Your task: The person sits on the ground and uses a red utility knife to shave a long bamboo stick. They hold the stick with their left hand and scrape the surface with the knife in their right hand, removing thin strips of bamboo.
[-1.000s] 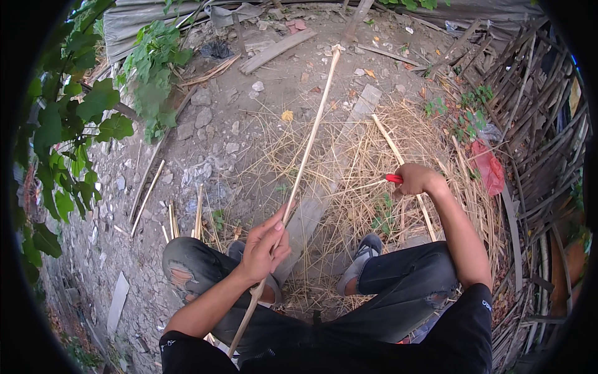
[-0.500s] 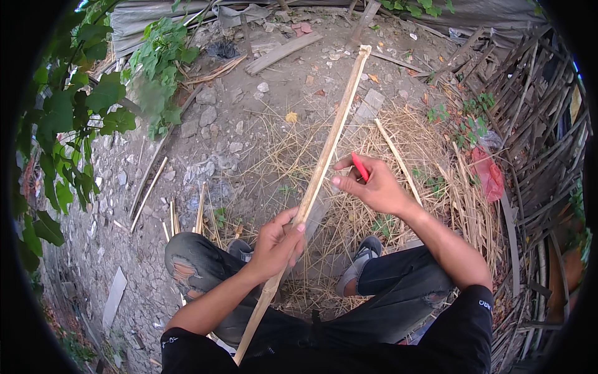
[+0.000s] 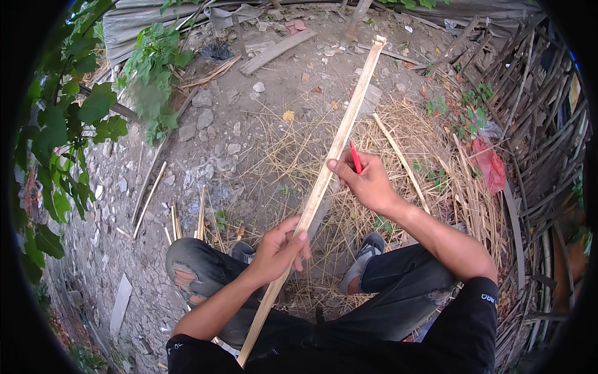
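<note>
A long split bamboo strip slants from my lap up and away to the right, its pale broad face showing. My left hand is closed round it at its lower middle, above my knees. Higher up, the thumb of my right hand lies against the strip's right edge. A slim red tool sticks up from the fingers of that hand; its other end is hidden, so I cannot tell its kind.
Cut straw and thin splints litter the ground ahead and right. A loose bamboo stick lies there, with a red plastic bag beyond. A pile of sticks stands far right. Leafy branches hang left.
My right hand has come in against the strip, and the red tool now points more upright. The strip has turned, showing a broader pale face, and its far end sits slightly further right.
</note>
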Available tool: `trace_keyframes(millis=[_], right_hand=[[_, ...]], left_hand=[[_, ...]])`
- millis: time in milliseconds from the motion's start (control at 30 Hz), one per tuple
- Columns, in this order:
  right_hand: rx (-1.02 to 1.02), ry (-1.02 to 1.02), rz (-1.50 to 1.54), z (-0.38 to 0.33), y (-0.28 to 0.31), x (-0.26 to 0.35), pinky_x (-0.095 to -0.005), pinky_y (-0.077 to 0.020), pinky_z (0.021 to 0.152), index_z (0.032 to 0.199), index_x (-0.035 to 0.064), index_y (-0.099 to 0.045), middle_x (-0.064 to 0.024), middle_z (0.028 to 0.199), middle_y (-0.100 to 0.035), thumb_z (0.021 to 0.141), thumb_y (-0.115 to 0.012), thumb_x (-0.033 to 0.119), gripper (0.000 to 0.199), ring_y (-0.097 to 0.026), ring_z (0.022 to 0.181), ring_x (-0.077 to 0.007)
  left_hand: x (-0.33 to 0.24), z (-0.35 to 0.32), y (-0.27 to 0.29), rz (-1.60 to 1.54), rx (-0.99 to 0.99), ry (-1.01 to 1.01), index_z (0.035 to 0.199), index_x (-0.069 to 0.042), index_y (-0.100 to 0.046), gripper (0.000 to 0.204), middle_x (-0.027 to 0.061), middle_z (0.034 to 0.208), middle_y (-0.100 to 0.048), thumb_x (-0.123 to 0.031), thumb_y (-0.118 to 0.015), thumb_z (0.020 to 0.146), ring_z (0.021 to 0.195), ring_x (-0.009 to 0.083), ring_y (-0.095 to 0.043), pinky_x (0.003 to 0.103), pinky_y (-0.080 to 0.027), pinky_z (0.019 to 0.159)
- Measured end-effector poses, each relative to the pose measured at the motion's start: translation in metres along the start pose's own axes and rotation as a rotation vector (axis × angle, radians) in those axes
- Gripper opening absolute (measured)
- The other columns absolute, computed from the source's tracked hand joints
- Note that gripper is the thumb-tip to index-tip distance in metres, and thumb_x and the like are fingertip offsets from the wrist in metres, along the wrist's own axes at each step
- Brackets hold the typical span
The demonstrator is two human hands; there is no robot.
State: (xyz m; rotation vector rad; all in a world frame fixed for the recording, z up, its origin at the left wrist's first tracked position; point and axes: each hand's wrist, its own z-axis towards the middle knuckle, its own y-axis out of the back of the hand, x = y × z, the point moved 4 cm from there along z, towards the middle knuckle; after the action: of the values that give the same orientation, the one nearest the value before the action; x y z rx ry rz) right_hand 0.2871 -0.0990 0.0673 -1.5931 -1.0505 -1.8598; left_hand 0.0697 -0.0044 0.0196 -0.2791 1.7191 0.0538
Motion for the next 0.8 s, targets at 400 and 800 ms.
trace_keyframes(millis=[400,800], right_hand=[[0.38,0.132,-0.685,-0.04,-0.026,0.034,-0.0544,-0.0515,0.065,0.106,-0.0003,-0.064,-0.024,0.07,-0.065,0.102,-0.051,0.043,0.046,-0.066,0.069,-0.0466],[0.274,0.227,-0.804,-0.018,-0.026,0.021,-0.0539,-0.0529,0.061,0.106,-0.0019,-0.062,-0.024,0.066,-0.065,0.103,-0.051,0.047,0.05,-0.067,0.066,-0.0471]], left_hand=[[-0.003,0.0,0.005,-0.174,-0.056,0.026,0.155,-0.009,-0.039,0.048,0.0035,0.075,-0.058,-0.02,-0.046,0.109,0.05,0.012,-0.057,0.025,-0.046,0.045],[-0.002,0.002,0.017,-0.39,-0.06,0.04,0.156,-0.013,-0.039,0.047,0.0051,0.071,-0.056,-0.018,-0.044,0.11,0.046,0.0139,-0.054,0.026,-0.043,0.045]])
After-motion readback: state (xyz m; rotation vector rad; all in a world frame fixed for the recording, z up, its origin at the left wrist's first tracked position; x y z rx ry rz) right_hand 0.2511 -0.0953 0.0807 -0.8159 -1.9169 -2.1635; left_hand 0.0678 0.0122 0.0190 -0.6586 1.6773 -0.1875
